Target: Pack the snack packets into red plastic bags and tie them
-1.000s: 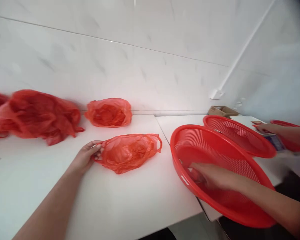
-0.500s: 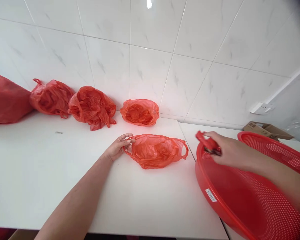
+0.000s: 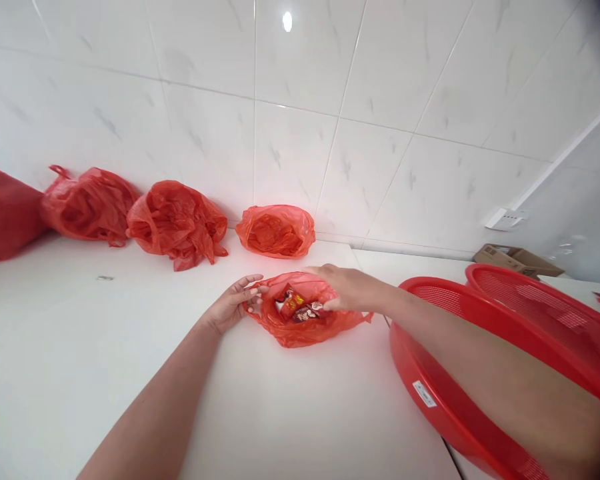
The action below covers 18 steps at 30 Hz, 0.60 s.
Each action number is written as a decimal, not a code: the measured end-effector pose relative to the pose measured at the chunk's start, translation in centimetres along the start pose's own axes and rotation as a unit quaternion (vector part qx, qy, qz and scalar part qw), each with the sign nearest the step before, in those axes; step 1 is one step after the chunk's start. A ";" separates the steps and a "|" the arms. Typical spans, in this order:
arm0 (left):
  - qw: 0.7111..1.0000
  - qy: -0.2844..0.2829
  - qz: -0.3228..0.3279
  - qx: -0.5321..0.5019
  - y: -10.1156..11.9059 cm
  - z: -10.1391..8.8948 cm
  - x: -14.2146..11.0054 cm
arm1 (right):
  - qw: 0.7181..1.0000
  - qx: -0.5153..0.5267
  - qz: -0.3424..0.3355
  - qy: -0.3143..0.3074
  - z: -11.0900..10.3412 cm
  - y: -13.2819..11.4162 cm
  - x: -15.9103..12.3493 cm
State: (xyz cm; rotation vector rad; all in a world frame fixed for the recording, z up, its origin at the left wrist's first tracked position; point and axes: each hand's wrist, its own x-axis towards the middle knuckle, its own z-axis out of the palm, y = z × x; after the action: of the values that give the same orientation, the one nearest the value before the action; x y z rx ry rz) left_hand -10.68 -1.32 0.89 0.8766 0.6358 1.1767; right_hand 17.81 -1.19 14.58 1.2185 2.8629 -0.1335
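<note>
A red plastic bag (image 3: 300, 337) sits on the white table with its mouth open upward. My left hand (image 3: 235, 303) pinches the rim and handle at its left end. Inside the bag lie small wrapped snack packets (image 3: 300, 307), some red with yellow print, others dark with white print. Over the right half of the mouth reaches my right hand (image 3: 343, 287), thumb and fingers apart. I see nothing gripped in it, and its fingertips are partly hidden at the bag's far rim.
Along the tiled wall stand more red plastic bags (image 3: 275, 235), with several to the left. Two large red perforated baskets (image 3: 413, 373) lie at the right, under and beyond my right forearm. A cardboard box (image 3: 517, 259) stands by the wall near a power socket (image 3: 506, 219).
My right hand has moved left from above the near basket to the bag. The packets it held now lie in the bag. My left hand stays at the bag's left end.
</note>
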 end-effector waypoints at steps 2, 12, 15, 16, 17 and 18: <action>1.000 0.003 -0.001 0.002 0.1 0.1 0.0 | 0.998 0.021 0.034 0.050 -1.4 0.7 -2.6; 0.997 0.049 -0.015 0.051 0.2 0.6 0.3 | 0.965 0.093 0.246 -0.017 -0.3 3.9 -16.8; 0.996 0.057 -0.015 0.064 0.1 0.6 0.4 | 0.958 0.126 0.231 -0.110 2.0 3.7 -18.2; 0.996 0.058 -0.013 0.068 0.1 0.5 0.4 | 0.955 0.143 0.225 -0.131 2.6 3.5 -18.3; 0.996 0.059 -0.013 0.073 0.1 0.5 0.5 | 0.951 0.163 0.221 -0.139 3.1 3.2 -18.3; 0.995 0.061 -0.013 0.078 0.1 0.5 0.5 | 0.950 0.181 0.219 -0.130 3.5 2.9 -18.2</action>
State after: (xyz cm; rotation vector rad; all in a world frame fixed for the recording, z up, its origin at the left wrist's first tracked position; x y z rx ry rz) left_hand -10.20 -0.98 1.20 0.9298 0.8442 1.1757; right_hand 32.50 -12.56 11.94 1.7135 2.3382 -0.7657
